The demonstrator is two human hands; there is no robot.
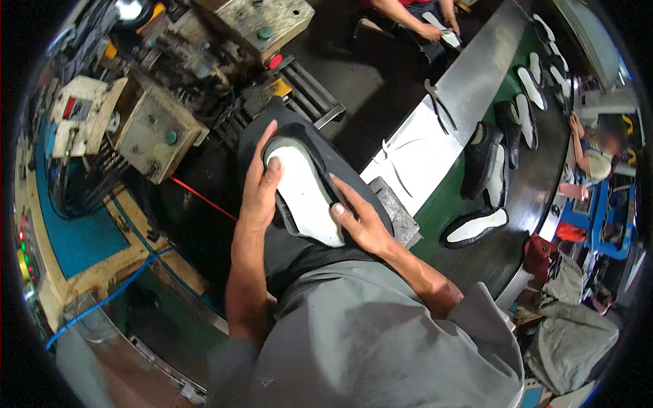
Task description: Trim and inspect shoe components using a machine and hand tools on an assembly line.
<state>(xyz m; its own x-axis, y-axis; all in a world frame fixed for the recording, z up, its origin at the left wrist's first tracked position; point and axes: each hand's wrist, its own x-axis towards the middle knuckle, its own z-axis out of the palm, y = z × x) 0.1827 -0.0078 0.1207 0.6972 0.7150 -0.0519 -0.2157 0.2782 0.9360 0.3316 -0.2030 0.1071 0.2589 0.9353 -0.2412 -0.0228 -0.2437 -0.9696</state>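
Observation:
A black shoe upper with a white sole board (303, 194) lies bottom up across my thigh, its dark edge folded round the white board. My left hand (262, 187) wraps the far left side of it, thumb pressed on the white board. On the right side, my right hand (360, 217) grips the near edge, its thumb resting by the board's rim. Both hands are closed on the same shoe upper. To the right, pincers (441, 109) with dark handles rest on the metal ledge, and a second pair of pincers (394, 163) lies on its bright part.
A green conveyor belt (435, 197) on my right carries several black shoe uppers (486, 166) with white soles. A grey block (398, 211) sits beside my thigh. Machinery with a control box (153, 132) stands at left. Ahead, a co-worker's hands (435, 30) hold another shoe.

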